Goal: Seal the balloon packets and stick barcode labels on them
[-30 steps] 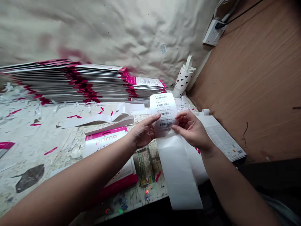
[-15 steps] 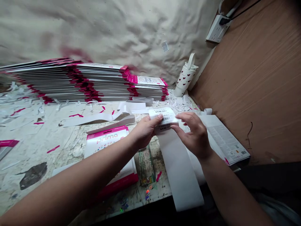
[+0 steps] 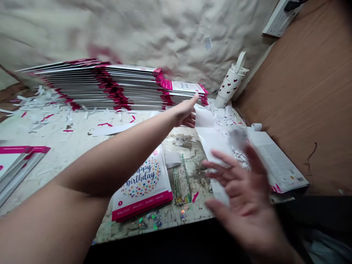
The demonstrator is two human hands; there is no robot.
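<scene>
My left hand [image 3: 188, 114] reaches out over the table, thumb raised and fingers loosely apart. Its fingers are beside the curled upper end of a long white label strip [image 3: 205, 117], and I cannot tell whether they touch it. Nearer to me, my right hand [image 3: 242, 194] is blurred, palm up with fingers spread. By its index fingertip is a small smeared grey-white patch [image 3: 238, 138], too blurred to name. Under my left forearm lies a pile of white and pink "happy birthday" balloon packets [image 3: 143, 183], partly hidden by the arm.
Stacked packets [image 3: 137, 88] line the back wall. A tumbler with hearts [image 3: 231, 84] stands at the back right, near a power strip [image 3: 282, 18]. More packets lie at right [image 3: 280, 161] and left [image 3: 16, 165]. Paper scraps [image 3: 46, 106] litter the table.
Both hands were together on the barcode labels at the strip's end. They have separated: the left has moved forward, the right back toward me with fingers spread. The view has turned slightly left.
</scene>
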